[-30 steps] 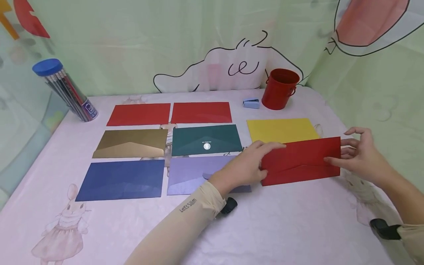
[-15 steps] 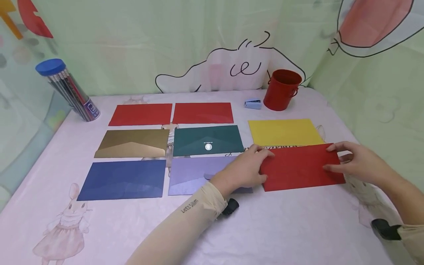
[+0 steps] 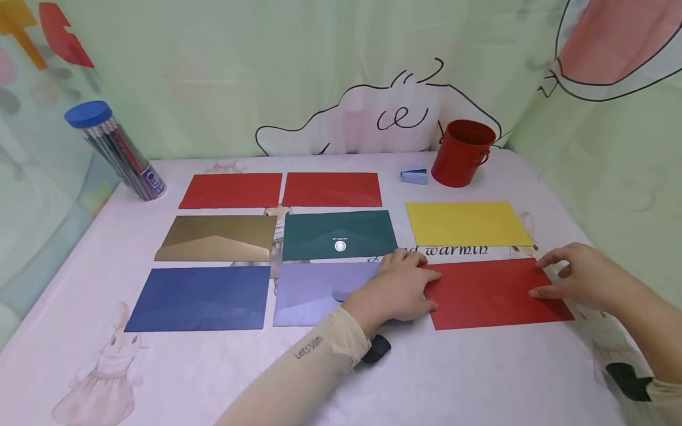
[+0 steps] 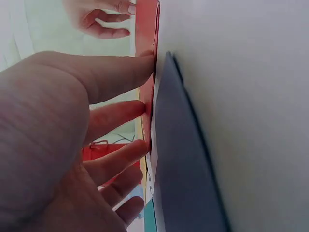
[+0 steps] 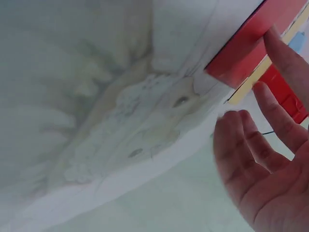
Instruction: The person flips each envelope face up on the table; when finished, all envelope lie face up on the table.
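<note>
A red envelope (image 3: 487,296) lies flat at the right of the table, its plain side up. My left hand (image 3: 398,291) rests fingertips and thumb at its left edge, with the wrist over part of a purple envelope (image 3: 305,293). At the opposite edge, the thumb of my right hand (image 3: 588,281) touches the red paper while the index finger is by the upper right corner. The right wrist view shows the other fingers of that hand off the envelope. Just behind lies a yellow envelope (image 3: 469,223).
To the left, envelopes form rows: two red (image 3: 231,190), gold (image 3: 215,236), dark green (image 3: 340,236) and blue (image 3: 199,297). A red bucket (image 3: 462,155) and a small light blue stapler (image 3: 414,175) stand at the back. Far left is a blue-lidded pencil tub (image 3: 122,151).
The red envelope, earlier raised and tilted with its flap line showing, has come down toward me and now lies flat below the yellow one. Both hands lowered with it.
</note>
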`<move>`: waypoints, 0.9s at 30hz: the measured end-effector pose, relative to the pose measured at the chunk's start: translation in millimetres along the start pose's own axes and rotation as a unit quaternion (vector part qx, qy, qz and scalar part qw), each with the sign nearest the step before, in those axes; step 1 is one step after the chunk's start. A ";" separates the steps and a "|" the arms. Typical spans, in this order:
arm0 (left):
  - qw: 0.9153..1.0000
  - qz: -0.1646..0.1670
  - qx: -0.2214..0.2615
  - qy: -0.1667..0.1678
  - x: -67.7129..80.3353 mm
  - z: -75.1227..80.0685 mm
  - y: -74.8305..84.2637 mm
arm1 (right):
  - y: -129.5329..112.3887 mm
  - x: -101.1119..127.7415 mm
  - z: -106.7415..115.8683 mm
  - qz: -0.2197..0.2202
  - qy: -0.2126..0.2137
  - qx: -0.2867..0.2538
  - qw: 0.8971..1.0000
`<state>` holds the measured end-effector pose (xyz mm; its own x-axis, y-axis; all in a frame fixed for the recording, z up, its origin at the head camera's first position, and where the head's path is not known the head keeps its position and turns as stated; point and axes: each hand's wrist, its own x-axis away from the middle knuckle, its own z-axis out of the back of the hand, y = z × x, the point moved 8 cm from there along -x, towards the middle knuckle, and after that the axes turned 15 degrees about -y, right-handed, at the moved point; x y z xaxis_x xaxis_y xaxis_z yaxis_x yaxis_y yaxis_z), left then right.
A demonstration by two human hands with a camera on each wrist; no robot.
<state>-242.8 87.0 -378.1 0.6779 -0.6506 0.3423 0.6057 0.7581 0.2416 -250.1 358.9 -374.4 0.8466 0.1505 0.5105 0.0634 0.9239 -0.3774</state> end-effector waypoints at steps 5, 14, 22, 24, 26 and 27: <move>1.000 -0.008 0.014 0.013 2.3 1.9 -4.4 | -10.1 -4.7 5.0 0.017 0.010 0.046 0.999; 0.985 -0.077 0.153 0.007 -9.5 18.9 -17.1 | -20.2 -27.9 19.7 0.093 -0.007 0.009 0.996; 0.992 -0.036 0.120 0.009 -50.1 51.7 -34.1 | -13.5 -59.7 59.7 0.097 0.002 0.044 0.994; 0.994 -0.016 0.107 0.008 -60.5 56.0 -39.0 | -14.7 -68.1 63.4 0.099 -0.004 0.052 0.994; 0.995 0.000 0.098 0.002 -69.4 58.6 -43.1 | -16.6 -76.4 65.3 0.099 -0.013 0.057 0.993; 0.995 0.007 0.096 -0.003 -73.4 59.1 -45.1 | -17.9 -80.4 65.8 0.100 -0.019 0.057 0.993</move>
<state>-344.6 103.1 -360.5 0.6830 -0.6403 0.3514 0.5054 0.7617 0.4055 -354.1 353.4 -357.9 0.8158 0.3459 0.4635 -0.1664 0.9079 -0.3848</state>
